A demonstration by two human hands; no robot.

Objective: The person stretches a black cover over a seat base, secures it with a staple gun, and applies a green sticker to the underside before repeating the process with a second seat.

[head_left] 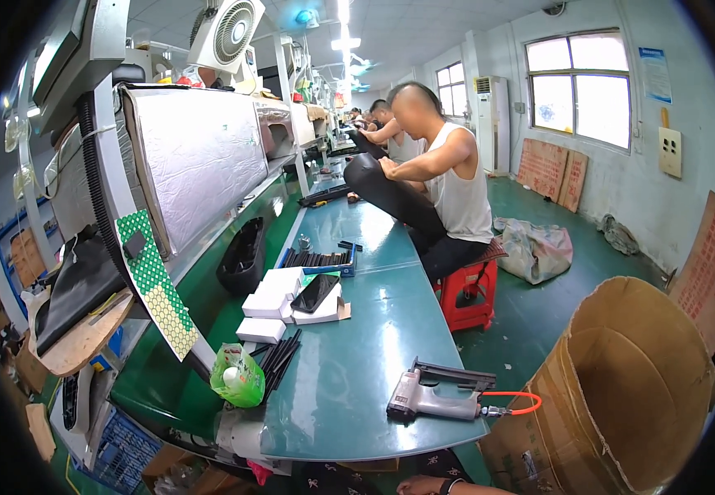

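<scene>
My right hand (420,485) lies low at the bottom edge, over dark patterned cloth on my lap, with a dark band at its wrist. The lower edge cuts it off, so its fingers cannot be made out. My left hand is out of view. Nearest on the green table (341,429) is a grey pneumatic staple gun (440,398), lying on its side with an orange air hose (526,403) at its fitting. Left of it, several black strips (281,361) lie beside a green plastic container (238,376) with a white object inside.
White boxes (271,294) bear a black smartphone (317,294). Behind them stand a blue tray (346,269) of black strips and a black moulded part (242,256). A large cardboard bin (555,412) is at right. A co-worker (460,181) holds a black padded piece (390,191).
</scene>
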